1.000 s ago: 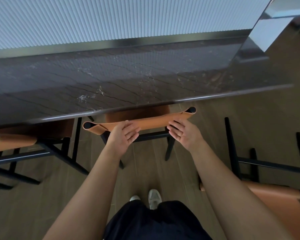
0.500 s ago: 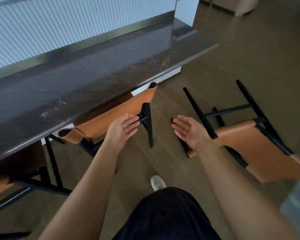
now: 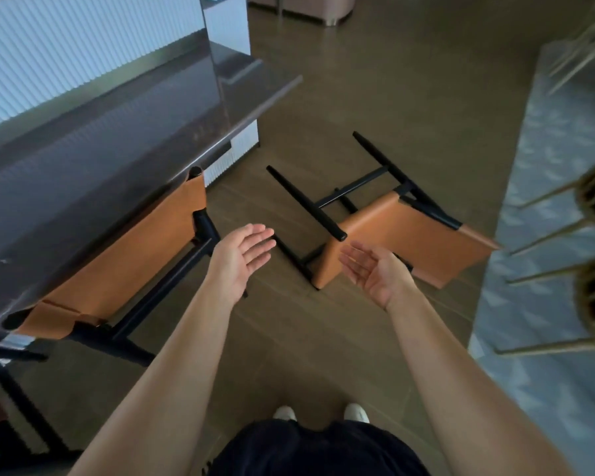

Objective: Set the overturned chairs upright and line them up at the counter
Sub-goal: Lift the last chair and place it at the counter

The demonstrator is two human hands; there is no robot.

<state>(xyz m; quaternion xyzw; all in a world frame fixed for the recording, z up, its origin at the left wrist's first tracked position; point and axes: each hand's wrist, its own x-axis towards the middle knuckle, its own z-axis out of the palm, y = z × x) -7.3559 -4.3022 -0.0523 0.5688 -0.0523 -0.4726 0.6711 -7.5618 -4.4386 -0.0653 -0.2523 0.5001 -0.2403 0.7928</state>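
Tan leather upright chair [image 3: 124, 266] now released; left hand [image 3: 243, 250], right hand [image 3: 371, 269] spread empty, turning toward overturned chair [image 3: 392, 235]; righting pending.

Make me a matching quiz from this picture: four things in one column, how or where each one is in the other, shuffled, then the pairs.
Things
1. fallen chair
2. standing chair
3. counter
4. rug

States
A. upright, backrest at the counter's edge
B. pale blue, along the right side
C. tipped over on the brown floor
D. dark glossy top, on the left

Pairs: 1-C, 2-A, 3-D, 4-B
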